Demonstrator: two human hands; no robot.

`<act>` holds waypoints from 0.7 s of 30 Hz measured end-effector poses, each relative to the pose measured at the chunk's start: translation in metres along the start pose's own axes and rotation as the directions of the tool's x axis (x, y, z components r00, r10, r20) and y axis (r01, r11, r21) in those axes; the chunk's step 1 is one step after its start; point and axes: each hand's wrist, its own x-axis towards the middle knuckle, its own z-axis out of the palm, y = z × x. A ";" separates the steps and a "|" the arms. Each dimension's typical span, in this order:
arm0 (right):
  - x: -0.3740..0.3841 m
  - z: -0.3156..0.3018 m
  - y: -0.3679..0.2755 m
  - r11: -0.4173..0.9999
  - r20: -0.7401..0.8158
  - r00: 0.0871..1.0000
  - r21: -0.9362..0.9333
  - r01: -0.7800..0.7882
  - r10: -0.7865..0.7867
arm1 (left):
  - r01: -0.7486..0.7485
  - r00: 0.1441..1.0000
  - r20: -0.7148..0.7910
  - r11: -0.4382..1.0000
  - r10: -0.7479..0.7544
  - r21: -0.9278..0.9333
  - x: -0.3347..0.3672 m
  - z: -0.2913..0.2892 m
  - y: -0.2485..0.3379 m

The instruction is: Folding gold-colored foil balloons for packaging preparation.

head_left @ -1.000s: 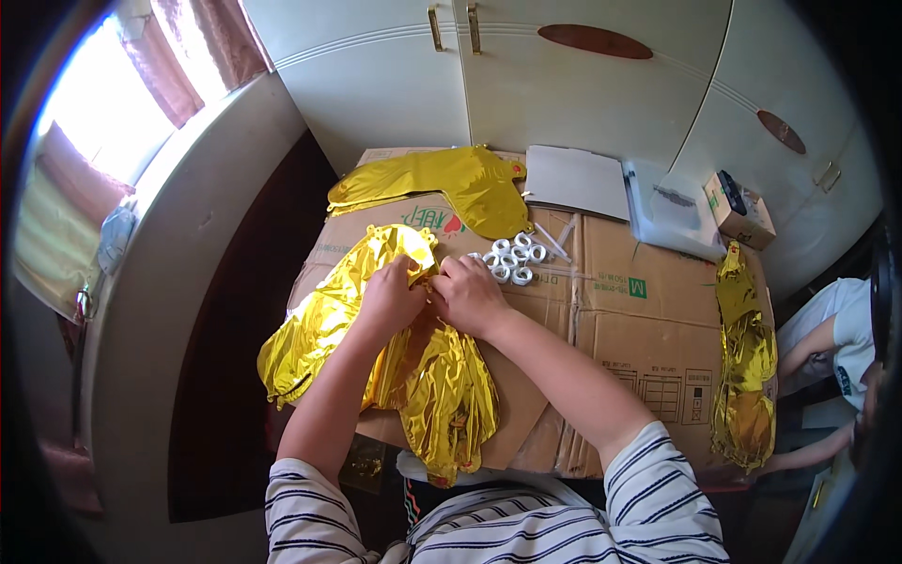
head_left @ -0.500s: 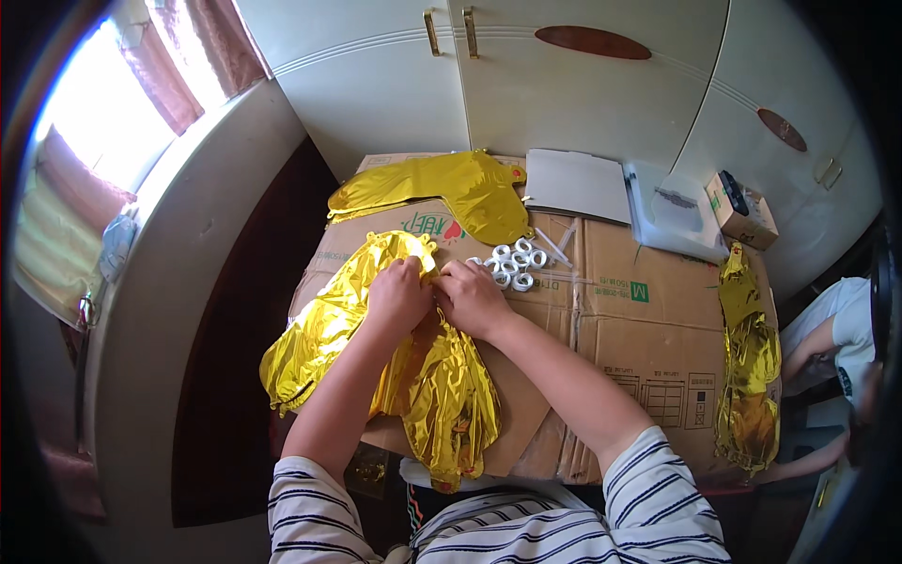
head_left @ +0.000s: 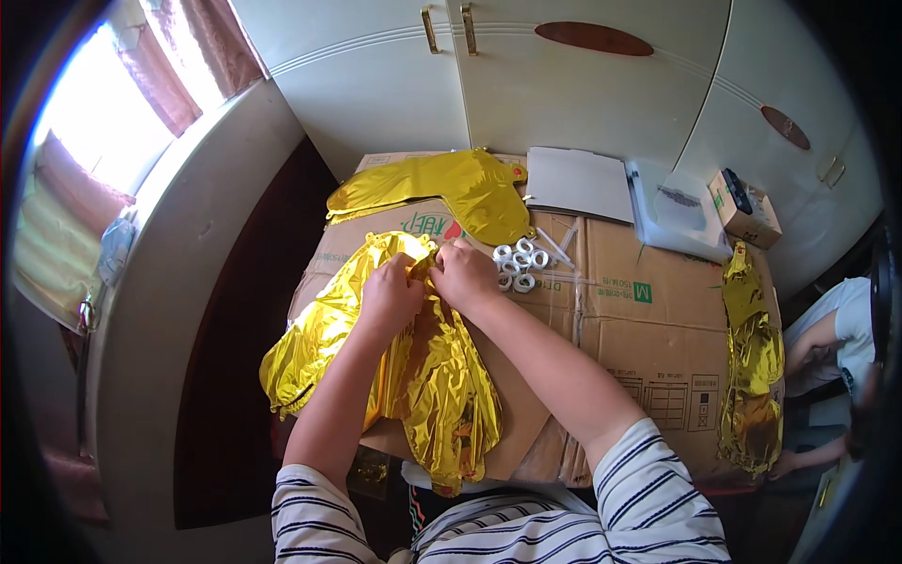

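Note:
A crumpled gold foil balloon lies on the cardboard at the near left, part of it draping past the front edge. My left hand is closed on its upper part, fingers pinching the foil. Close beside it, my right hand is closed on the same balloon's edge, near the small tabs at its top. The fingertips of both hands are partly hidden. Just right of my right hand sit several small white rolls of ribbon or tape.
Another gold foil balloon lies flat at the back, and a third along the right edge. White sheets, a clear plastic tray and a small box stand at the back right. Another person's arm is at the far right.
My right hand has shifted slightly up and left, toward the balloon's top. My left hand has turned a little. The other person's hand has moved at the right edge.

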 end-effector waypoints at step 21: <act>0.014 0.022 -0.004 0.979 -0.261 0.946 0.009 0.203 -0.194 | 0.078 0.992 0.103 0.997 -0.075 -0.028 0.012 -0.013 0.001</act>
